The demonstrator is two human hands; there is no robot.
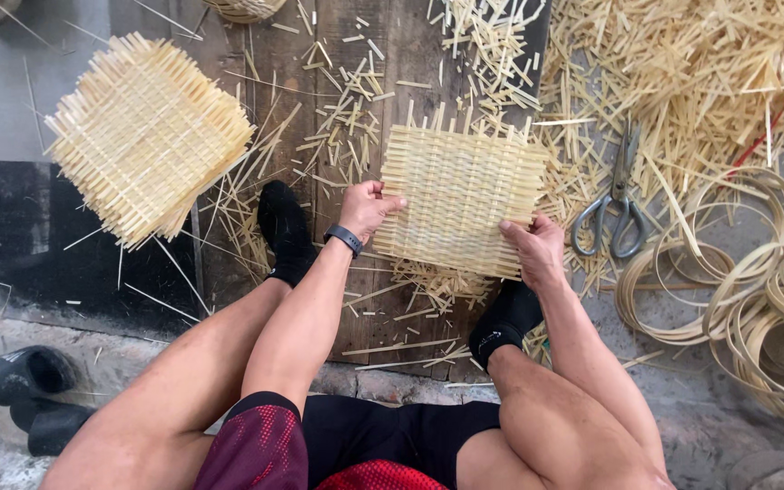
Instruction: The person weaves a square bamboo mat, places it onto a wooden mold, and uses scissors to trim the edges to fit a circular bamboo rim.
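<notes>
A square woven bamboo mat lies on a dark wooden board in front of me. My left hand, with a black band on its wrist, grips the mat's left edge. My right hand pinches the mat's lower right corner. Loose strip ends stick out along the mat's top edge. My feet in black socks rest on the board on either side below the mat.
A stack of finished woven mats sits at the upper left. Scissors lie right of the mat. Loose bamboo strips cover the upper right; coiled bamboo hoops lie at the right. Black sandals sit at the lower left.
</notes>
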